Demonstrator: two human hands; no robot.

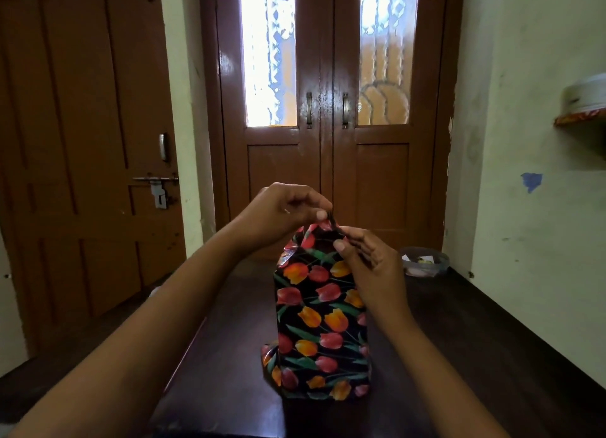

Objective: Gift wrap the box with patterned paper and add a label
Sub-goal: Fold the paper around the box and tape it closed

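Box (323,306), standing on end near the middle of the dark worktop (465,355), is covered in black patterned paper (314,365) printed with red and orange tulips, so none of its own surface shows. At the top the paper rises to a folded peak. The left hand (278,214) pinches the tip of that peak. The right hand (367,264) grips the paper just below, thumb on the near face and fingers hidden behind. A loose paper corner sticks out at the lower left. Far right on the worktop sits a clear container (424,261) with small scraps inside, too blurred to identify.
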